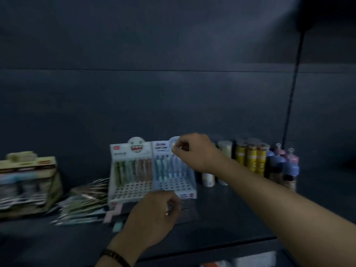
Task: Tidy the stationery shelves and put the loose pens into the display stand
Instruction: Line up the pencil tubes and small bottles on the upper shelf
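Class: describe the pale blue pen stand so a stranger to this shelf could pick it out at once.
On the dark shelf, two holed pen stands sit side by side. Take the right one, the pale blue stand, just below the right hand. Its white neighbour bears a grinning face; this one holds pale blue pens.

Right hand (192, 151): fingers curled at the header of the blue display stand (173, 182); whether the grip encloses anything cannot be told. Left hand (154, 214): covers part of that stand's front edge; contents of the grip unclear. Loose pens (82, 201): blurred, uncountable. Box (28, 182): cut off by the left edge, print illegible. Right forearm (260, 185): hides part of the tubes (250, 157).
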